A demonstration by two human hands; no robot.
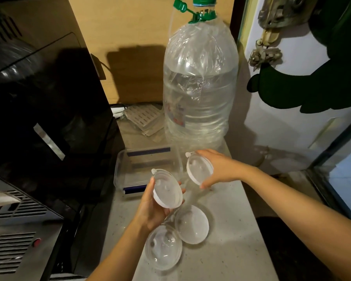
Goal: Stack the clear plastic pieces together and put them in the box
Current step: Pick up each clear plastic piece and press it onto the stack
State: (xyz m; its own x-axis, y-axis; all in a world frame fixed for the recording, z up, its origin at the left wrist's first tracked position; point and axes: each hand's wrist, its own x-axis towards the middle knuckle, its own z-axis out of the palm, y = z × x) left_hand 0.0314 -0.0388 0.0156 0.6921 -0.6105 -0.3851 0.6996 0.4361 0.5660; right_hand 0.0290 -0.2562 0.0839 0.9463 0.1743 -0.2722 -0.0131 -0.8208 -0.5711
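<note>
My left hand (pixel 150 209) grips one clear round plastic piece (pixel 167 189), tilted with its hollow side toward me and a small tab at its top. My right hand (pixel 221 169) holds a second clear piece (pixel 199 169) the same way, a little higher and to the right. The two held pieces are apart. Two more clear pieces lie on the counter below my hands: one (pixel 192 224) to the right and one (pixel 163 248) nearer to me. The clear plastic box (pixel 120 169) with dark blue clips stands open just behind my left hand.
A big clear water bottle (pixel 201 88) with a green cap stands right behind the box. A black appliance (pixel 49 108) and a grey vented machine (pixel 14 230) fill the left side. A white door (pixel 292 108) is at right. The speckled counter (pixel 231 250) is narrow.
</note>
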